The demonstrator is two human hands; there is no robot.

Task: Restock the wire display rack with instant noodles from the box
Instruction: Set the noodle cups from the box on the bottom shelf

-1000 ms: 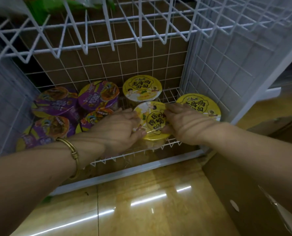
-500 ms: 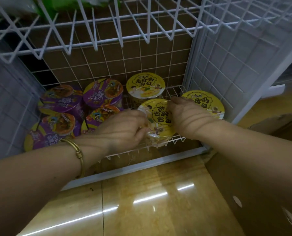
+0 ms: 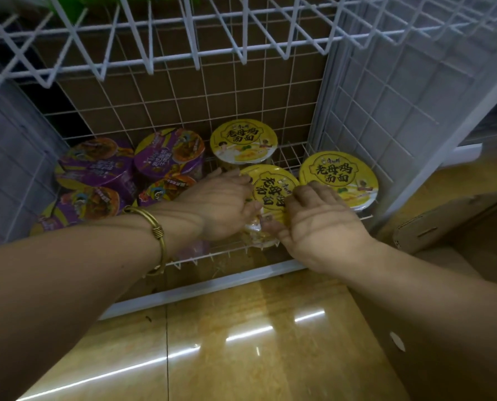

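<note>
Both hands have slid nearer the shelf's front edge; left hand (image 3: 221, 206) and right hand (image 3: 322, 227), palms down, grip the yellow noodle bowl (image 3: 270, 189) between them.

Dim, warm light from overhead leaves bright glare streaks on the glossy floor (image 3: 241, 342) in the lower centre. Wide-angle distortion bends the wire rack (image 3: 241, 50) toward the frame edges, where detail blurs.

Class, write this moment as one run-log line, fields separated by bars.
step: placing yellow noodle bowl | left hand: gripping bowl | right hand: gripping bowl | place: bottom wire shelf, front | done: no
</note>
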